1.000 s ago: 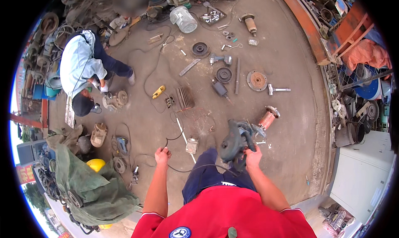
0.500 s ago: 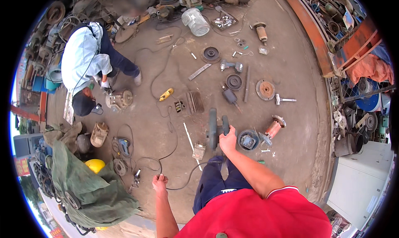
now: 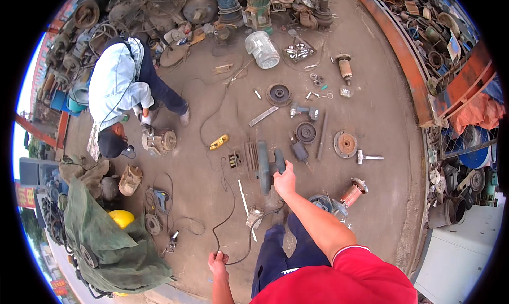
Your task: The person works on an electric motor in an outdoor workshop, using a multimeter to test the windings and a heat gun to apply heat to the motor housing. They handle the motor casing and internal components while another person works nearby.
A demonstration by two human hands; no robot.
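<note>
My right hand [image 3: 286, 177] is closed around the handle of a dark grey-green corded power tool [image 3: 263, 168], its exact kind unclear from above. The tool is held over the floor and partly covers a finned motor housing [image 3: 251, 156]. Low in the view, my left hand [image 3: 218, 262] grips a black power cord [image 3: 249, 241], which loops toward my right side. Below the tool lies a small metal box-shaped part [image 3: 255, 216] across a white strip [image 3: 243, 198]. A copper-wound rotor [image 3: 352, 193] and a round blue-grey motor part [image 3: 321, 202] lie beside my right forearm.
At the left a co-worker [image 3: 119, 92] bends over a motor [image 3: 160, 141]. Flanges [image 3: 345, 144], a cordless impact tool [image 3: 304, 112], a hammer [image 3: 369, 156] and a yellow tool [image 3: 219, 141] lie around. A green tarp [image 3: 101, 240] with a yellow helmet [image 3: 122, 218] sits at lower left. Cords cross the floor.
My right hand and the power tool have shifted slightly left relative to the floor parts, now covering some of the finned housing. My left hand has moved right and lower, still holding the cord.
</note>
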